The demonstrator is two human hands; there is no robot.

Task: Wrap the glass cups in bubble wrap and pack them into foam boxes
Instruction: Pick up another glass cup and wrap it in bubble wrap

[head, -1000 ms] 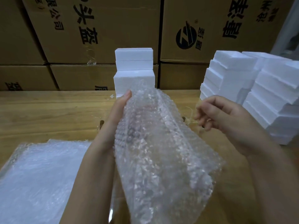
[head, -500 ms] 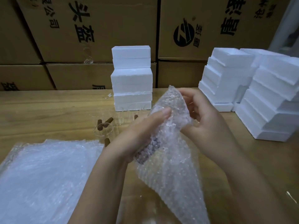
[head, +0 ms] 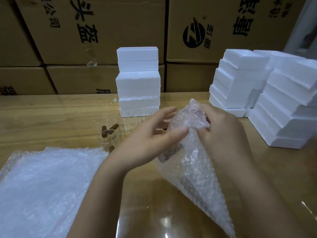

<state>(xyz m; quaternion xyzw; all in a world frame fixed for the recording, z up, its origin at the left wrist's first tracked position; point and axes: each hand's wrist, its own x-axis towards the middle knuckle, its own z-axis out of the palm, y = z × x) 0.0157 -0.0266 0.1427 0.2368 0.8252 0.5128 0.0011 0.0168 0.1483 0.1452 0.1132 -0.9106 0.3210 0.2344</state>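
A sheet of bubble wrap (head: 193,170) is bundled around a glass cup, which shows only as a dark blur through the plastic; the loose tail hangs toward the near table edge. My right hand (head: 221,134) grips the crumpled top of the bundle with curled fingers. My left hand (head: 151,136) has its fingers spread and straight, and its thumb touches the side of the wrap. Bare glass cups (head: 108,137) with brown wooden handles stand on the table behind my left hand. A stack of closed white foam boxes (head: 139,83) stands at the back centre.
A pile of flat bubble wrap sheets (head: 46,189) lies at the near left. More foam box halves are stacked at the right (head: 240,83) and far right (head: 288,114). Large cardboard cartons (head: 120,31) wall off the back of the wooden table (head: 42,117).
The bundle came down from in front of the camera and was gathered tighter. My right hand closed on its top, and my left hand's fingers have lifted off the wrap and spread.
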